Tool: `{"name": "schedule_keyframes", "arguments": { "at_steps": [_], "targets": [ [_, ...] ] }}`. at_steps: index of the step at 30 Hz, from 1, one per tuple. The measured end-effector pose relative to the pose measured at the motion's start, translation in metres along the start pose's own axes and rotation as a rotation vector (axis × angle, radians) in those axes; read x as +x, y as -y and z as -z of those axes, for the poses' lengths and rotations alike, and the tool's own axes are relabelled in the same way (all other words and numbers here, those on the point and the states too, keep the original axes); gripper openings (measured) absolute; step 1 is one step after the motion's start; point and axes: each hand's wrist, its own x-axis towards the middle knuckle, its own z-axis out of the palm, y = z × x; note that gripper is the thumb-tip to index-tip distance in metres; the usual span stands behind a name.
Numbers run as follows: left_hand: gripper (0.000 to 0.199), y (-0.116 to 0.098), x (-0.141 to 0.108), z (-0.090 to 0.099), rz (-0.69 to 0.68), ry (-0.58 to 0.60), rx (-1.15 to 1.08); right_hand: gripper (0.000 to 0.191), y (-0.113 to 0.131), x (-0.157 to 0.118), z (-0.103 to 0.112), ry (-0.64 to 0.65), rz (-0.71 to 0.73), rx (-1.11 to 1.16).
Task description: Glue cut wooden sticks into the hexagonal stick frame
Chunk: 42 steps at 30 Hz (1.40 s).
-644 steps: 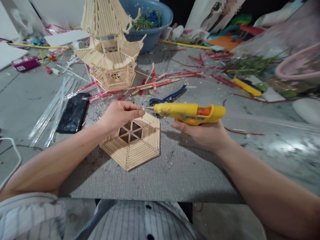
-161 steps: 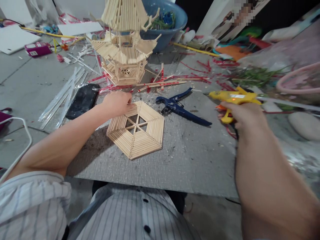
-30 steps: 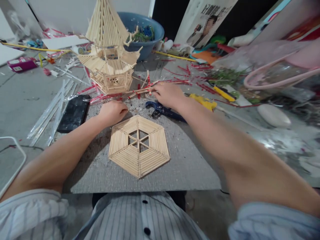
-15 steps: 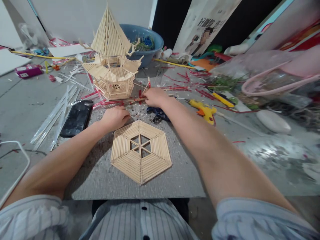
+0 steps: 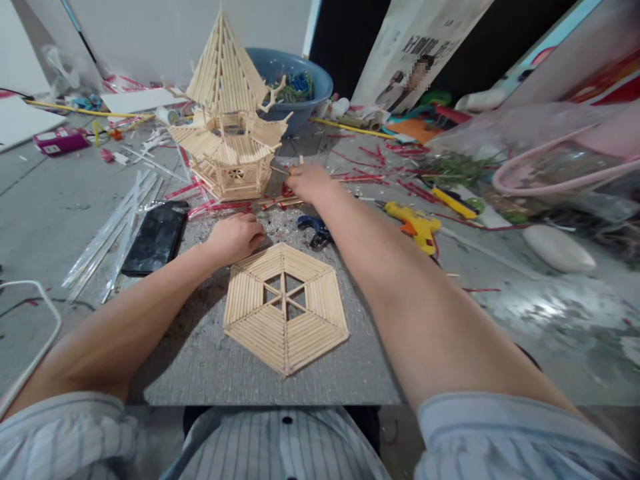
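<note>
A flat hexagonal panel of thin wooden sticks, with an open spoked centre, lies in front of me. Just beyond its upper left edge rests my left hand, its fingers curled under; whatever they may hold is hidden. My right hand reaches past the panel among loose sticks and red strips, fingers closed and pointing left. A thin stick tip shows behind it, but its grip is hidden. Left of that hand stands a pagoda model built of sticks, with a pointed roof. Dark blue clippers lie partly under my right forearm.
A black phone and clear plastic strips lie left. On the right are a yellow glue gun, a yellow cutter and a white oval object. A blue basin stands behind the pagoda.
My right hand has shifted slightly farther away, toward the loose sticks, and its fingers cover more of the upright stick. My left hand stays curled by the panel. The whole view has shifted slightly.
</note>
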Motion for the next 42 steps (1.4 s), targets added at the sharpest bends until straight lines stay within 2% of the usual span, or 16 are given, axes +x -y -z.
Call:
{"name": "schedule_keyframes", "arguments": {
  "at_steps": [6,9,12,14,15,18,20,23,26,28,32,34,36,38,40,42],
  "targets": [
    [0.033,0.001,0.001,-0.002,-0.009,-0.01,-0.007,0.04,-0.002,-0.006,0.0,-0.024,0.013,-0.03],
    [0.032,0.002,0.001,-0.003,-0.008,-0.019,-0.019,0.037,-0.009,-0.014,0.007,-0.14,-0.044,0.016],
    [0.033,0.002,0.0,-0.004,0.03,-0.08,-0.083,0.032,-0.017,-0.031,0.016,-0.406,-0.203,0.292],
    [0.035,0.001,0.001,-0.003,0.083,-0.139,-0.165,0.027,-0.018,-0.049,0.018,-0.571,-0.27,0.638],
    [0.036,-0.001,0.001,-0.002,0.106,-0.16,-0.222,0.025,-0.015,-0.059,0.017,-0.581,-0.279,0.839],
    [0.034,-0.008,0.003,0.004,0.124,-0.189,-0.443,0.012,0.001,-0.096,0.007,-0.527,-0.299,1.376],
    [0.031,-0.017,0.003,0.009,0.137,-0.204,-0.58,0.01,0.015,-0.119,0.0,-0.435,-0.28,1.626],
    [0.026,-0.032,0.001,0.017,0.111,-0.127,-0.72,0.013,0.033,-0.145,-0.004,-0.314,-0.304,1.858],
    [0.02,-0.047,-0.003,0.025,0.049,-0.006,-0.792,0.012,0.043,-0.159,0.001,-0.199,-0.328,2.007],
    [0.019,-0.054,-0.006,0.03,0.075,0.054,-0.794,0.014,0.047,-0.165,0.006,-0.131,-0.346,2.082],
    [0.016,-0.063,-0.009,0.037,0.069,0.195,-0.768,0.02,0.05,-0.175,0.005,-0.089,-0.28,2.014],
    [0.018,-0.064,-0.01,0.038,0.063,0.24,-0.708,0.023,0.047,-0.18,-0.001,-0.153,-0.212,1.78],
    [0.021,-0.064,-0.011,0.038,0.039,0.286,-0.691,0.03,0.041,-0.183,-0.008,-0.227,-0.127,1.421],
    [0.024,-0.064,-0.011,0.037,0.008,0.343,-0.693,0.038,0.033,-0.186,-0.014,-0.231,-0.03,1.074],
    [0.025,-0.065,-0.011,0.038,0.001,0.383,-0.675,0.038,0.026,-0.189,-0.015,-0.216,0.044,0.887],
    [0.022,-0.069,-0.011,0.038,0.021,0.389,-0.655,0.038,0.024,-0.193,-0.012,-0.268,0.047,0.827]
  ]
}}
